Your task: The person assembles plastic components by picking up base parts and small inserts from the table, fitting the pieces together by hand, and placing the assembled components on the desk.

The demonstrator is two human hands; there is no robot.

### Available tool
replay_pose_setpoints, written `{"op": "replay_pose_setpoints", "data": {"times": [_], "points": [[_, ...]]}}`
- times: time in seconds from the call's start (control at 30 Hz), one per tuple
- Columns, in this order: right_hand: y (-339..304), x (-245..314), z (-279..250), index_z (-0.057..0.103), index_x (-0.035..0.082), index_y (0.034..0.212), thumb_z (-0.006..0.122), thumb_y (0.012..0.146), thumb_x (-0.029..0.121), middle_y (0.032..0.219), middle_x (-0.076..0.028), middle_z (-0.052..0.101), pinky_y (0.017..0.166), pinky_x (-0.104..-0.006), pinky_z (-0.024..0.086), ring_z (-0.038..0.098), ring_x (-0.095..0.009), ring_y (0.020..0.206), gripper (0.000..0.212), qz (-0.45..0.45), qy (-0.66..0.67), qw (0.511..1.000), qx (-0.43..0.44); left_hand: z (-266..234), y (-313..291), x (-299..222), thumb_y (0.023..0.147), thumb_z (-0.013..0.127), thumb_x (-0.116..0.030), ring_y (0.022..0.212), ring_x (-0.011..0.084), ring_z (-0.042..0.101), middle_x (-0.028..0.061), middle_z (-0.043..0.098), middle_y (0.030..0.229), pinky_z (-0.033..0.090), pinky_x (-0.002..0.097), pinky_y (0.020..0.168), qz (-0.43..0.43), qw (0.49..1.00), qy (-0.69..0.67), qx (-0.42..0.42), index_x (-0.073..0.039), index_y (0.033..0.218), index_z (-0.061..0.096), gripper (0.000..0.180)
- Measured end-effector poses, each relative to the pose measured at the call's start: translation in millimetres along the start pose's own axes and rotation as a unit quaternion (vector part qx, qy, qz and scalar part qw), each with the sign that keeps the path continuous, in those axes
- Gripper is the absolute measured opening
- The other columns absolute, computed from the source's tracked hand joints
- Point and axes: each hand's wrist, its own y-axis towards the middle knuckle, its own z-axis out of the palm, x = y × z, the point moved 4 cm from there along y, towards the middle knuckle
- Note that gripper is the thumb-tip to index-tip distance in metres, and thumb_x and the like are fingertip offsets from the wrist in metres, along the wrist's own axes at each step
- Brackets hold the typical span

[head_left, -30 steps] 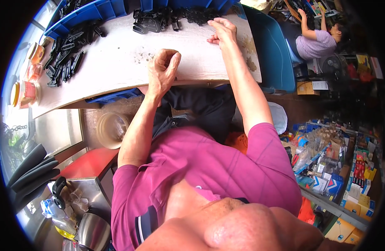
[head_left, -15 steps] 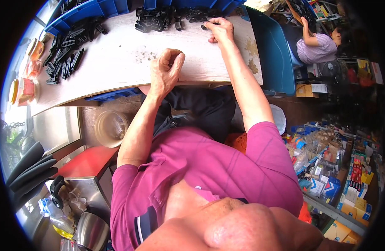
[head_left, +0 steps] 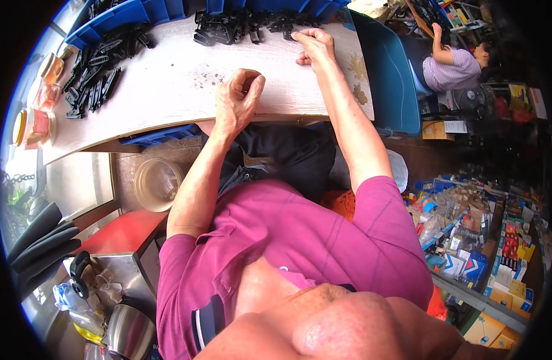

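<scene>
My right hand (head_left: 316,48) reaches to the back right of the pale tabletop (head_left: 162,78). Its fingertips are drawn together at the edge of a spread of small black plastic parts (head_left: 282,25). One part lies right at the fingertips; whether they grip it is hard to see. Over the table's front edge is my left hand (head_left: 238,102), its fingers curled toward the thumb. Anything inside that curl is hidden. Left of the small parts sits a heap of larger black plastic pieces (head_left: 217,31). Long slotted black pieces (head_left: 99,75) lie in a loose pile at the left.
Blue bins (head_left: 129,23) line the table's back edge. Jars (head_left: 33,129) stand at its left end, and a teal tub (head_left: 387,78) adjoins its right end. A beige bucket (head_left: 159,185) is on the floor. Another person (head_left: 453,66) works at the far right.
My right fingertips have shifted slightly, and a small black part now shows just left of them. My left hand keeps its curled pose.
</scene>
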Motion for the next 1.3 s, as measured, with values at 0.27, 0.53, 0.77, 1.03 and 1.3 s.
{"op": "replay_pose_setpoints", "data": {"times": [0.27,0.53,0.77,1.03,1.3], "points": [[11.0,7.0,23.5,0.065,0.004,0.098,0.080,0.075,0.023,0.067,-0.005,0.060,0.038,-0.0282,0.050,0.053,-0.011,0.043,0.033,0.010,-0.098,0.995,-0.003,1.8,-0.5,-0.6,0.088,0.066,-0.009,0.063,0.0070,0.058,0.0056,0.064,0.067,0.048,0.0245,0.061,-0.007,1.000,0.004,-0.002,0.001,0.090,0.064,0.010],[1.7,1.1,13.0,0.060,0.007,0.089,0.077,0.079,0.018,0.055,-0.003,0.053,0.042,-0.0316,0.055,0.053,-0.013,0.042,0.022,0.053,0.029,0.998,0.021,-1.0,0.9,-1.1,0.088,0.066,-0.011,0.064,0.0125,0.063,0.0096,0.066,0.071,0.050,0.0272,0.063,-0.016,0.999,0.038,0.006,0.001,0.091,0.064,0.013],[-37.4,-5.9,15.3,0.057,0.008,0.087,0.073,0.082,0.014,0.047,-0.003,0.048,0.055,-0.0451,0.060,0.056,-0.017,0.045,0.018,0.060,0.230,0.960,0.149,2.3,15.6,10.5,0.088,0.064,-0.030,0.076,0.0178,0.068,0.0159,0.070,0.088,0.054,0.0318,0.067,-0.014,0.998,0.067,-0.005,0.001,0.111,0.063,0.038],[-82.0,-9.1,40.6,0.065,0.007,0.086,0.073,0.082,0.018,0.051,0.003,0.050,0.044,-0.0234,0.038,0.042,-0.007,0.040,0.014,-0.038,0.195,0.962,0.189,11.2,39.2,17.2,0.090,0.063,-0.016,0.066,0.0146,0.064,0.0093,0.066,0.082,0.055,0.0271,0.057,-0.166,0.965,-0.203,0.023,0.004,0.103,0.063,0.024],[-92.9,-5.5,45.5,0.059,0.006,0.082,0.070,0.083,0.017,0.048,0.000,0.047,0.043,-0.0304,0.049,0.045,-0.012,0.038,0.015,-0.007,0.200,0.961,0.189,-8.0,31.8,8.7,0.087,0.066,-0.018,0.064,0.0115,0.060,0.0062,0.063,0.076,0.052,0.0249,0.062,-0.212,0.948,-0.239,0.008,0.002,0.097,0.064,0.023]]}}
